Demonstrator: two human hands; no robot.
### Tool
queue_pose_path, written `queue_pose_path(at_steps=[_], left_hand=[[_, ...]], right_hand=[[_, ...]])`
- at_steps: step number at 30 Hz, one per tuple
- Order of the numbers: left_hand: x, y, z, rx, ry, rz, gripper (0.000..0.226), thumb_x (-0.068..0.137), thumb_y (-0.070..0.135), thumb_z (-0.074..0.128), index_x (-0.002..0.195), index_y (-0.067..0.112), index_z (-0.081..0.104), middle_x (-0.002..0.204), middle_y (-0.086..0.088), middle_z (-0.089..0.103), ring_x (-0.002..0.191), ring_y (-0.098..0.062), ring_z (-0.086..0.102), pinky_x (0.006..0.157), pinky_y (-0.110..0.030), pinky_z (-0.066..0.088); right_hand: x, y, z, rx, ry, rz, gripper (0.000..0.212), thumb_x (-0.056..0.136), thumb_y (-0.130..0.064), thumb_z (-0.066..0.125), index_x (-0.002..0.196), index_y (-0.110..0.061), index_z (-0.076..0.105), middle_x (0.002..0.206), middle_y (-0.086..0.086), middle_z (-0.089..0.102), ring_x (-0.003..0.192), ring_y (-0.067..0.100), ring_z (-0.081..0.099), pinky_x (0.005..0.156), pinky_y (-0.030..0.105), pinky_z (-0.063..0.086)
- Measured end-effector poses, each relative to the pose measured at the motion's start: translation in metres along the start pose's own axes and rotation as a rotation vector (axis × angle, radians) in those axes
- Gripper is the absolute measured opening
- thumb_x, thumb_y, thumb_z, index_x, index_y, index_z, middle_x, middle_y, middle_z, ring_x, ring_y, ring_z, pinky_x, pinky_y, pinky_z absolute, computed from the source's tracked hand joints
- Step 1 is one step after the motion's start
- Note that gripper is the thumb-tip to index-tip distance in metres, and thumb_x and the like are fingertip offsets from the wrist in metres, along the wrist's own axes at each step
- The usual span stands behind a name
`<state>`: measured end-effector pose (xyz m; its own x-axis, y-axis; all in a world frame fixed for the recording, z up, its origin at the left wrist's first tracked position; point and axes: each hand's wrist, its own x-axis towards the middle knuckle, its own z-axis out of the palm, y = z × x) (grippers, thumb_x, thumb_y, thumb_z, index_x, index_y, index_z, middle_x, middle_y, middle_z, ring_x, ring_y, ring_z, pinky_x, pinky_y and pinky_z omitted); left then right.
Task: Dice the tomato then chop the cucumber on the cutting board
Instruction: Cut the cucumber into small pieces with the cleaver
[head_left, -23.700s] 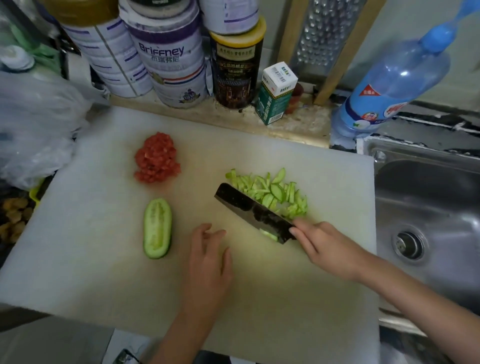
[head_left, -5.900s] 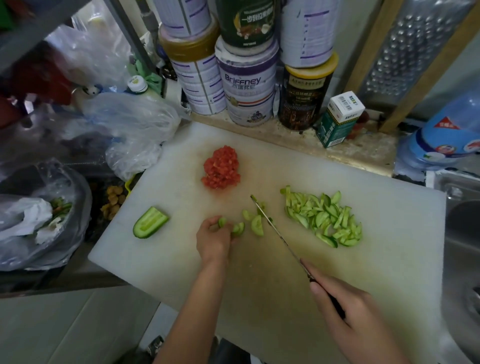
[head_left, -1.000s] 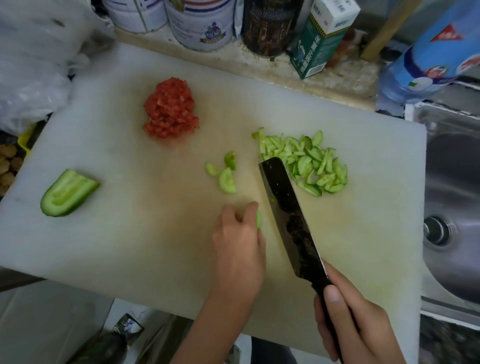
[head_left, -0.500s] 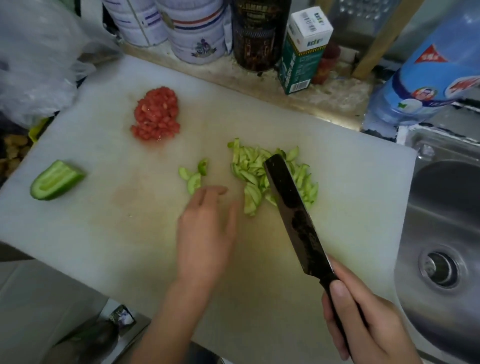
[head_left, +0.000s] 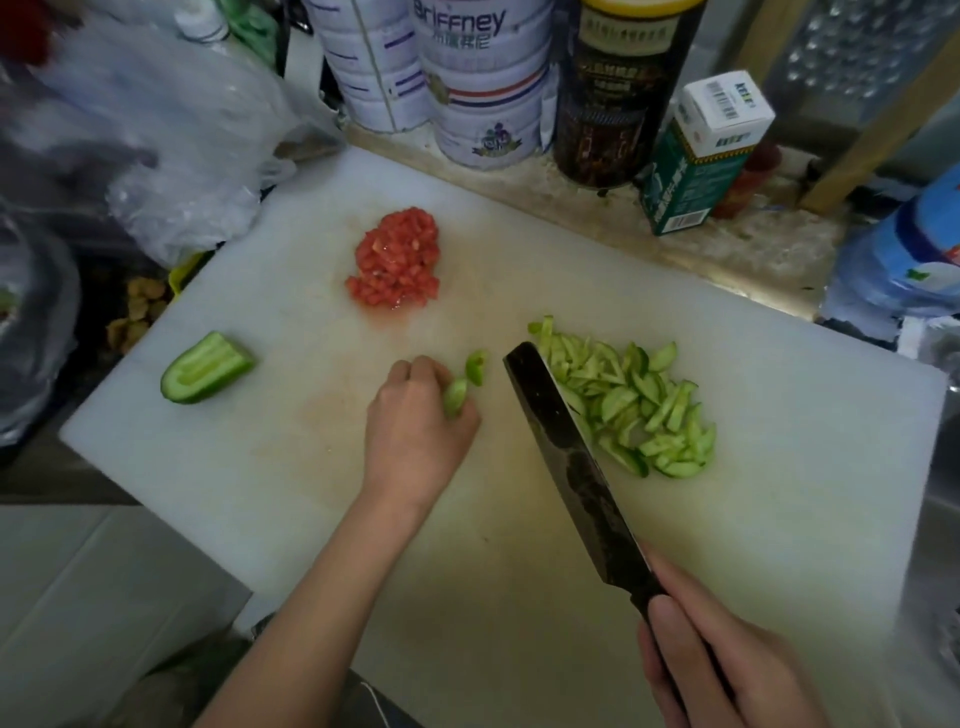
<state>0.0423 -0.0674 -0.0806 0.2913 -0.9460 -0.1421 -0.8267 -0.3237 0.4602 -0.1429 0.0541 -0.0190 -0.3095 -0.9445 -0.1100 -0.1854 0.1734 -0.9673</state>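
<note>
While right hand (head_left: 727, 670) grips knife (head_left: 566, 452), Briffney tin (head_left: 483, 78) behind

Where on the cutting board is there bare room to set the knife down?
Bare cutting board right of the sliced cucumber pile, out to its edge; also the near-left corner below the cucumber half. Crowded centre: left hand, knife, diced tomato.

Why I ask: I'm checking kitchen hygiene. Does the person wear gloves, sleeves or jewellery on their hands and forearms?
Both the left hand and right hand are bare: no gloves, rings, watch or bracelet in view. The left forearm shows no sleeve down to the frame's edge. The right arm is out of frame past the hand, so a sleeve there cannot be ruled out.
</note>
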Motion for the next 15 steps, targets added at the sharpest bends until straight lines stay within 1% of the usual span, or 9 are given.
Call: queue_pose_path(at_steps=[1, 2, 3, 4, 5, 8, 12, 13, 15], left_hand=[[0.000, 0.000, 0.000, 0.004, 0.000, 0.000, 0.025, 0.082, 0.022, 0.066, 0.105, 0.011, 0.061, 0.102, -0.007, 0.059, 0.093, -0.028, 0.059, 0.081, -0.035, 0.042], [-0.001, -0.001, 0.000, 0.006, 0.006, 0.005, 0.025, 0.082, 0.021, 0.066, 0.105, 0.011, 0.061, 0.102, -0.007, 0.060, 0.093, -0.028, 0.058, 0.081, -0.035, 0.042], [-0.001, -0.003, -0.002, 0.002, 0.015, 0.008, 0.025, 0.081, 0.020, 0.066, 0.104, 0.011, 0.062, 0.101, -0.006, 0.060, 0.092, -0.027, 0.058, 0.081, -0.034, 0.042], [-0.002, -0.006, -0.004, -0.009, 0.028, 0.005, 0.025, 0.082, 0.021, 0.067, 0.104, 0.011, 0.062, 0.100, -0.006, 0.060, 0.091, -0.026, 0.059, 0.081, -0.033, 0.043], [-0.001, -0.010, -0.008, -0.029, 0.047, -0.004, 0.024, 0.082, 0.021, 0.068, 0.103, 0.012, 0.063, 0.099, -0.005, 0.060, 0.089, -0.025, 0.059, 0.081, -0.033, 0.044], [0.010, -0.021, -0.019, -0.083, 0.100, -0.031, 0.025, 0.081, 0.024, 0.070, 0.102, 0.012, 0.064, 0.096, -0.005, 0.060, 0.088, -0.024, 0.059, 0.081, -0.035, 0.046], [0.023, -0.018, -0.018, -0.103, 0.008, -0.014, 0.033, 0.087, 0.029, 0.065, 0.119, 0.018, 0.061, 0.107, -0.003, 0.051, 0.093, -0.023, 0.057, 0.083, -0.028, 0.040], [0.022, -0.017, -0.015, -0.097, -0.005, 0.001, 0.033, 0.089, 0.030, 0.063, 0.120, 0.019, 0.061, 0.108, -0.002, 0.048, 0.093, -0.023, 0.056, 0.082, -0.027, 0.038], [0.021, -0.016, -0.014, -0.098, -0.013, 0.028, 0.032, 0.092, 0.032, 0.062, 0.121, 0.018, 0.061, 0.107, -0.003, 0.047, 0.092, -0.024, 0.056, 0.081, -0.028, 0.039]], right_hand=[[0.007, 0.003, -0.004, -0.010, -0.153, 0.028, 0.073, 0.074, -0.057, 0.044, 0.076, 0.014, 0.064, 0.036, 0.029, 0.040, 0.103, -0.033, -0.014, 0.037, 0.013, 0.027], [0.007, 0.012, -0.001, -0.038, -0.322, 0.058, 0.110, 0.056, -0.094, 0.014, 0.095, -0.009, 0.073, 0.038, 0.023, 0.043, 0.065, 0.000, 0.060, 0.052, 0.024, 0.049], [0.005, 0.018, -0.006, -0.026, -0.463, 0.063, 0.081, 0.073, -0.088, 0.025, 0.110, -0.032, 0.070, 0.050, 0.013, 0.055, 0.061, 0.004, 0.060, 0.063, 0.023, 0.050], [0.004, 0.033, -0.011, -0.118, -0.387, -0.016, 0.059, 0.079, -0.081, 0.034, 0.116, -0.046, 0.063, 0.060, 0.010, 0.060, 0.056, 0.010, 0.059, 0.066, 0.019, 0.047], [0.004, 0.038, -0.019, -0.149, -0.335, -0.033, 0.054, 0.080, -0.079, 0.037, 0.118, -0.050, 0.061, 0.062, 0.008, 0.061, 0.053, 0.012, 0.059, 0.065, 0.016, 0.046], [0.002, 0.037, -0.007, -0.209, -0.303, -0.070, 0.050, 0.083, -0.076, 0.038, 0.119, -0.049, 0.061, 0.062, 0.005, 0.061, 0.052, 0.012, 0.059, 0.064, 0.016, 0.047], [-0.004, 0.029, 0.003, -0.228, -0.269, -0.067, 0.048, 0.084, -0.075, 0.037, 0.119, -0.051, 0.060, 0.062, -0.001, 0.062, 0.053, 0.010, 0.060, 0.064, 0.018, 0.050], [-0.006, 0.027, 0.007, -0.238, -0.264, -0.061, 0.047, 0.085, -0.074, 0.037, 0.119, -0.051, 0.060, 0.063, -0.003, 0.062, 0.053, 0.009, 0.060, 0.063, 0.019, 0.052], [-0.010, 0.019, 0.016, -0.218, -0.224, -0.069, 0.046, 0.084, -0.075, 0.038, 0.116, -0.052, 0.061, 0.072, -0.008, 0.064, 0.055, 0.011, 0.062, 0.063, 0.027, 0.055]])
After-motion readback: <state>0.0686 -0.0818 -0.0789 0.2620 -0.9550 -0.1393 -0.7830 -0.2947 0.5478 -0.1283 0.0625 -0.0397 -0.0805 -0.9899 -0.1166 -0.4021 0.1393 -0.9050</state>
